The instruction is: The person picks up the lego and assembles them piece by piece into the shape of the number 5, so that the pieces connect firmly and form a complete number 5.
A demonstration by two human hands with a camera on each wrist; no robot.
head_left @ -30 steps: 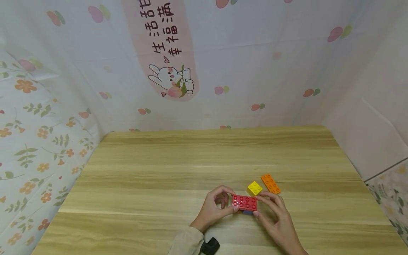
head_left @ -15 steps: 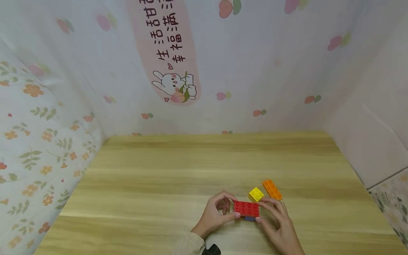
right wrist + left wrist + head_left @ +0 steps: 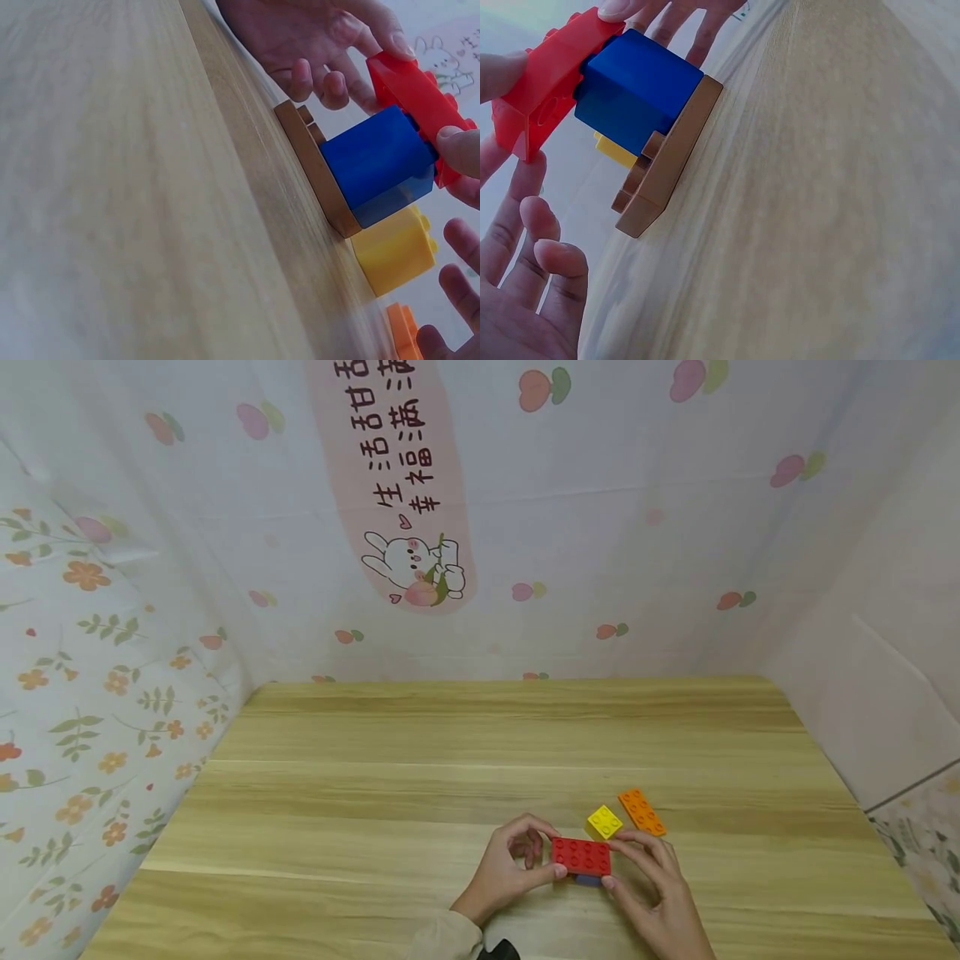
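Observation:
Between thumb and fingers, my left hand (image 3: 504,872) pinches the left end of a red toy building brick (image 3: 582,857) with two rows of studs. My right hand (image 3: 656,893) pinches its right end. Directly below the red brick is a blue brick (image 3: 641,86), whose studs show in a narrow gap under the red one in the wrist views. The blue brick stands on a flat brown brick (image 3: 671,165) lying on the table; a few brown studs stay uncovered at the left. From the head view, the red brick hides most of this stack.
Just behind the right fingertips stands a small yellow brick (image 3: 604,821). A flat orange brick (image 3: 642,812) lies beyond it to the right. The wooden table (image 3: 375,827) meets a patterned cloth (image 3: 585,543) at the back and sides.
In the head view the whole scene has shifted slightly downward as the camera tilted. Both hands keep their hold on the red brick, with little visible movement against the table.

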